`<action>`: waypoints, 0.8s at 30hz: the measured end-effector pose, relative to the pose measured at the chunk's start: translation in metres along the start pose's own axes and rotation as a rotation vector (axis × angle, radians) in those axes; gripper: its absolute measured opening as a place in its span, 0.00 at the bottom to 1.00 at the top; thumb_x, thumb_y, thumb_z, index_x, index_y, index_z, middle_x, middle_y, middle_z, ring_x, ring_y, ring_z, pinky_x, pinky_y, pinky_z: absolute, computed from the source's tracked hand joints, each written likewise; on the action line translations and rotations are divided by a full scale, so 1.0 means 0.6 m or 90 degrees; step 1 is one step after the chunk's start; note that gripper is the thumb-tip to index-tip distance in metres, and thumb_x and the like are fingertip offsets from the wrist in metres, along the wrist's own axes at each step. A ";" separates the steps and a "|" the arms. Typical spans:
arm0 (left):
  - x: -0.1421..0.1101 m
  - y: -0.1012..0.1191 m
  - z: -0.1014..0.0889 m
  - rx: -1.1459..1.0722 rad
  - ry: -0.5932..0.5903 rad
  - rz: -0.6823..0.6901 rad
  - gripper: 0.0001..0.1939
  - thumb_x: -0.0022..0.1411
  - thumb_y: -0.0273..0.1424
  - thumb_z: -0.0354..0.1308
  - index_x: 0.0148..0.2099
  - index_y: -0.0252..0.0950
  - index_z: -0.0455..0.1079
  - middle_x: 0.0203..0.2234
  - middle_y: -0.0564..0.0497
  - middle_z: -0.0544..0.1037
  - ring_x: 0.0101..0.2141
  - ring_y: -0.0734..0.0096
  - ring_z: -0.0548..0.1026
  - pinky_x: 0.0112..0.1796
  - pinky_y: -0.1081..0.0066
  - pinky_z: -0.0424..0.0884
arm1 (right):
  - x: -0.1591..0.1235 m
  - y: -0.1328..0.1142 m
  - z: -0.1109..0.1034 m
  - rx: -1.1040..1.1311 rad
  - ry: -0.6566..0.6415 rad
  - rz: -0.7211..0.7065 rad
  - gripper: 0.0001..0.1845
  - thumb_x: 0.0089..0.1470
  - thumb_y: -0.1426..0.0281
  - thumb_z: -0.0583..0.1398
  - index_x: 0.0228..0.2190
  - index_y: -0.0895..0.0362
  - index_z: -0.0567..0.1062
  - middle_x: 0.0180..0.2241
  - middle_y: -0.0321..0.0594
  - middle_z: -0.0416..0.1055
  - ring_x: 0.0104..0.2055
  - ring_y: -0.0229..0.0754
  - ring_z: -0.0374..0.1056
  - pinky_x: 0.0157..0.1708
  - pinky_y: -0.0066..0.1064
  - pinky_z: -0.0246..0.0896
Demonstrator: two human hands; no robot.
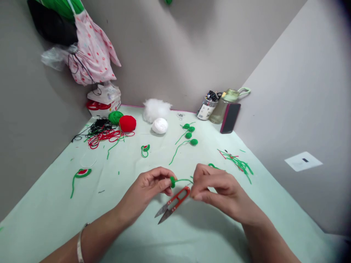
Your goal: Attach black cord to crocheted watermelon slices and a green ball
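Clearly, a green piece [172,182] was pinched between the thumb and fingers of the left hand [150,184], its rim left showing at the fingertips. From it a tail [183,179] was led across to the right hand [219,186], whose fingers were pressed together on the yarn, the pinched end being hidden. Just below the tail, snips [175,201] were seen with blades parted and pointed toward the lower left; whether they were touched by the right fingers could not be told.

The counter [131,233] was covered in pale green and set against grey walls [175,65]. A pink bag [91,51] was hung at the left above a box [112,106], and a socket plate [304,161] was fixed on the right wall.

Four green balls [194,142] with tails were grouped beyond the hands, and two melon slices [83,173] were laid out farther left. Three yarn balls [127,124] were counted: one green, one red, one white. One heap of stuffing [156,109] was placed behind the white one. Two tangles [102,126], black and red, were spread at the left. One pen cup [206,110], one bottle [218,111] and one phone [230,118] were stood near the corner, and one pile of offcuts [239,162] was left at the right.
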State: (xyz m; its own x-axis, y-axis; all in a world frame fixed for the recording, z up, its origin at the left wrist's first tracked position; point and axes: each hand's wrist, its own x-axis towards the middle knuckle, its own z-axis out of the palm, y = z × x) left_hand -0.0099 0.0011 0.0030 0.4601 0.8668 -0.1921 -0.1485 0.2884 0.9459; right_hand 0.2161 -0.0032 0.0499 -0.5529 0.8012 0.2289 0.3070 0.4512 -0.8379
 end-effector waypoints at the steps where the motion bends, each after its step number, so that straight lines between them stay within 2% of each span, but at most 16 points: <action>1: 0.000 -0.001 -0.001 0.017 0.007 0.004 0.10 0.62 0.38 0.59 0.41 0.37 0.73 0.27 0.54 0.75 0.32 0.72 0.73 0.40 0.72 0.66 | -0.001 -0.003 -0.003 0.028 -0.022 0.001 0.05 0.58 0.71 0.62 0.31 0.54 0.80 0.26 0.37 0.65 0.28 0.35 0.63 0.27 0.28 0.58; 3: -0.001 -0.001 -0.001 0.037 0.012 0.004 0.11 0.62 0.39 0.59 0.41 0.37 0.74 0.28 0.54 0.75 0.33 0.72 0.73 0.40 0.72 0.66 | -0.001 -0.005 -0.004 0.040 -0.003 0.006 0.06 0.58 0.70 0.62 0.30 0.55 0.80 0.26 0.37 0.65 0.28 0.35 0.63 0.27 0.28 0.58; 6: -0.001 -0.001 0.000 0.036 0.015 0.005 0.10 0.62 0.38 0.59 0.41 0.38 0.74 0.30 0.54 0.75 0.33 0.72 0.73 0.40 0.72 0.66 | 0.004 0.001 0.006 -0.033 0.074 0.018 0.07 0.60 0.71 0.60 0.33 0.55 0.79 0.27 0.38 0.66 0.30 0.36 0.64 0.29 0.29 0.59; 8: 0.000 -0.001 0.001 0.031 0.018 0.004 0.10 0.62 0.38 0.60 0.40 0.38 0.73 0.30 0.54 0.75 0.33 0.72 0.73 0.40 0.73 0.66 | 0.006 0.006 0.013 -0.086 0.089 0.013 0.07 0.60 0.72 0.59 0.34 0.55 0.78 0.28 0.38 0.66 0.30 0.36 0.63 0.29 0.29 0.58; 13: 0.000 0.001 0.003 0.034 0.019 0.004 0.10 0.62 0.38 0.59 0.41 0.38 0.73 0.31 0.54 0.74 0.34 0.72 0.73 0.40 0.73 0.66 | 0.007 0.015 0.020 -0.148 0.074 -0.014 0.07 0.61 0.75 0.57 0.35 0.56 0.77 0.29 0.38 0.64 0.31 0.36 0.62 0.29 0.28 0.57; 24: -0.001 0.002 0.002 0.035 0.019 0.010 0.09 0.61 0.38 0.60 0.39 0.37 0.73 0.32 0.52 0.75 0.34 0.70 0.73 0.41 0.71 0.66 | 0.002 0.010 0.018 -0.188 0.062 -0.019 0.08 0.62 0.74 0.56 0.35 0.56 0.76 0.29 0.39 0.64 0.30 0.36 0.62 0.28 0.28 0.56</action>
State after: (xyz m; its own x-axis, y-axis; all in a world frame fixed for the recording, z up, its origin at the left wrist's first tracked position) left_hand -0.0091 0.0003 0.0043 0.4318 0.8829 -0.1848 -0.1069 0.2535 0.9614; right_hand 0.2087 -0.0036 0.0401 -0.4926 0.8130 0.3103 0.5114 0.5590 -0.6527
